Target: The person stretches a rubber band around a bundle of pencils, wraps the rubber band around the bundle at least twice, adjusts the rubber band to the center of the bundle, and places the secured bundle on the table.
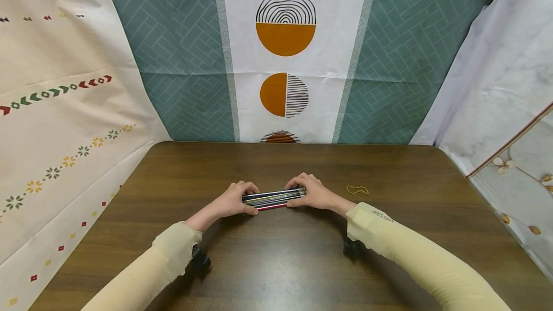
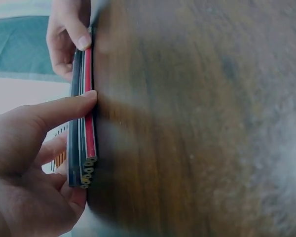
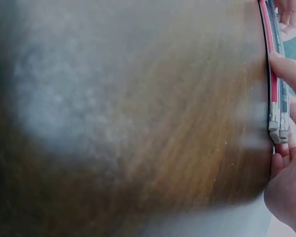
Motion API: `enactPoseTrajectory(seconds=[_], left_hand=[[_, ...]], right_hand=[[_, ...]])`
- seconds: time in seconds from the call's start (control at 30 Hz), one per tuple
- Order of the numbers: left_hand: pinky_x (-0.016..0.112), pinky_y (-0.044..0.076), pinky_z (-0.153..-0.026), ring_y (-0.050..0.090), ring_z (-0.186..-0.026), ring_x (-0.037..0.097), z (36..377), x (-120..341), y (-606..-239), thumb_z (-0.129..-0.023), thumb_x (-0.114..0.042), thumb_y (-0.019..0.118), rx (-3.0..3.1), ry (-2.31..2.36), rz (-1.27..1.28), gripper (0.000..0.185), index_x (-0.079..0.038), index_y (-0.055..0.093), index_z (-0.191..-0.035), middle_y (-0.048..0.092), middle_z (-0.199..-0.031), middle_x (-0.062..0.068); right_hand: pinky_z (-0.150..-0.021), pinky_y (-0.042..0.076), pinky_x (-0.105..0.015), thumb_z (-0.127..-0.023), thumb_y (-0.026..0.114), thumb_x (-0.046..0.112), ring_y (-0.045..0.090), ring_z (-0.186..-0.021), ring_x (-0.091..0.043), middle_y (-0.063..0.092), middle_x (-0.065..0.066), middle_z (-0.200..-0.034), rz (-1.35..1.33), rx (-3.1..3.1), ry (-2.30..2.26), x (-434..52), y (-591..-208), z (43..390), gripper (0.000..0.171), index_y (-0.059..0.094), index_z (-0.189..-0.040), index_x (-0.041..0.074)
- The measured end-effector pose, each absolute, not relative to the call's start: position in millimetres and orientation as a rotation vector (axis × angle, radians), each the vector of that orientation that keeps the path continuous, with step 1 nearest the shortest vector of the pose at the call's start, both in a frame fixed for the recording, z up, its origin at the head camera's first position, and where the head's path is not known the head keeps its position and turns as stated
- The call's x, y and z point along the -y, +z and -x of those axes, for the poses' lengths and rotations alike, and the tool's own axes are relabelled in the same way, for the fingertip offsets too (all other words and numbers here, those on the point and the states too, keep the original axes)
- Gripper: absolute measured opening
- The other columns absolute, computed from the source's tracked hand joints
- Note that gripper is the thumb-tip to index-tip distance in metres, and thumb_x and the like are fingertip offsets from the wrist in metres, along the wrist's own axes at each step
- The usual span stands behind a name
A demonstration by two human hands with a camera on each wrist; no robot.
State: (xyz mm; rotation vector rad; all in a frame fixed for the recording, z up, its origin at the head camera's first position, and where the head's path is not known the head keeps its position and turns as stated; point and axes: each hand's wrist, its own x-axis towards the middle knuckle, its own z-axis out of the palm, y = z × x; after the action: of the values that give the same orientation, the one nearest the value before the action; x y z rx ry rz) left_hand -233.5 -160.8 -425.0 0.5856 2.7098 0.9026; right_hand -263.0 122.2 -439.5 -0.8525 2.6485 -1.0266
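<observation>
Several pencils (image 1: pixel 272 198) lie side by side in a flat bundle on the table, one of them red (image 2: pixel 90 133) on the near side. My left hand (image 1: pixel 235 199) grips the bundle's left end, thumb on the near side and fingers on the far side. At the other end, my right hand (image 1: pixel 312 193) holds the pencils the same way, close to their erasers (image 3: pixel 274 127). Unsharpened ends (image 2: pixel 89 170) show below the thumb in the left wrist view. A yellow rubber band (image 1: pixel 357 189) rests on the table to the right of my right hand.
The brown wooden table (image 1: pixel 285 263) stretches out around both hands. A patterned cloth (image 1: pixel 298 61) hangs behind its far edge, with more cloth at the left (image 1: pixel 65 124) and right (image 1: pixel 497 109) sides.
</observation>
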Motion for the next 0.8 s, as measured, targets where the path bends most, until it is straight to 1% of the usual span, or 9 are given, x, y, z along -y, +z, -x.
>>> enactPoseTrajectory(seconds=[0.13, 0.33, 0.43, 0.63, 0.8], left_hand=[[0.036, 0.035, -0.087, 0.042, -0.104, 0.022, 233.9, 159.6, -424.6, -0.075, -0.024, 0.085, -2.699, 0.918, -0.598, 0.043, -0.014, 0.064, -0.111, 0.057, -0.103, 0.006], [0.035, 0.040, -0.085, 0.050, -0.095, 0.021, 235.8, 157.8, -423.8, -0.076, -0.017, 0.084, -2.675, 0.934, -0.644, 0.039, -0.009, 0.066, -0.109, 0.058, -0.099, 0.007], [0.032, 0.041, -0.082, 0.051, -0.091, 0.019, 236.6, 156.3, -422.4, -0.076, -0.015, 0.084, -2.666, 0.939, -0.652, 0.037, -0.006, 0.067, -0.107, 0.059, -0.096, 0.008], [0.027, 0.041, -0.075, 0.052, -0.083, 0.014, 236.3, 153.7, -419.9, -0.075, -0.015, 0.083, -2.684, 0.905, -0.635, 0.030, -0.002, 0.069, -0.098, 0.064, -0.090, 0.007], [0.027, 0.041, -0.076, 0.052, -0.083, 0.013, 237.0, 152.5, -420.1, -0.075, -0.015, 0.082, -2.696, 0.883, -0.620, 0.028, -0.002, 0.070, -0.096, 0.065, -0.089, 0.006]], right_hand=[[-0.089, 0.027, -0.039, -0.080, 0.082, 0.036, 0.042, -0.107, -0.019, 0.061, 0.001, -0.111, 0.849, -2.651, -1.016, -122.0, -440.2, 263.9, 0.040, 0.068, -0.115, 0.024], [-0.086, 0.027, -0.038, -0.079, 0.083, 0.032, 0.045, -0.101, -0.018, 0.061, 0.000, -0.105, 0.875, -2.659, -1.037, -122.1, -441.0, 262.8, 0.036, 0.069, -0.111, 0.022], [-0.085, 0.027, -0.037, -0.079, 0.083, 0.030, 0.046, -0.099, -0.017, 0.062, 0.000, -0.103, 0.895, -2.663, -1.030, -122.6, -440.9, 262.8, 0.035, 0.069, -0.110, 0.021], [-0.085, 0.027, -0.037, -0.081, 0.081, 0.032, 0.046, -0.093, -0.015, 0.064, 0.001, -0.100, 0.874, -2.677, -0.930, -121.8, -440.2, 263.7, 0.034, 0.069, -0.110, 0.018], [-0.084, 0.027, -0.036, -0.082, 0.080, 0.031, 0.046, -0.092, -0.015, 0.066, 0.000, -0.100, 0.852, -2.673, -0.900, -120.6, -438.3, 264.1, 0.034, 0.070, -0.111, 0.016]])
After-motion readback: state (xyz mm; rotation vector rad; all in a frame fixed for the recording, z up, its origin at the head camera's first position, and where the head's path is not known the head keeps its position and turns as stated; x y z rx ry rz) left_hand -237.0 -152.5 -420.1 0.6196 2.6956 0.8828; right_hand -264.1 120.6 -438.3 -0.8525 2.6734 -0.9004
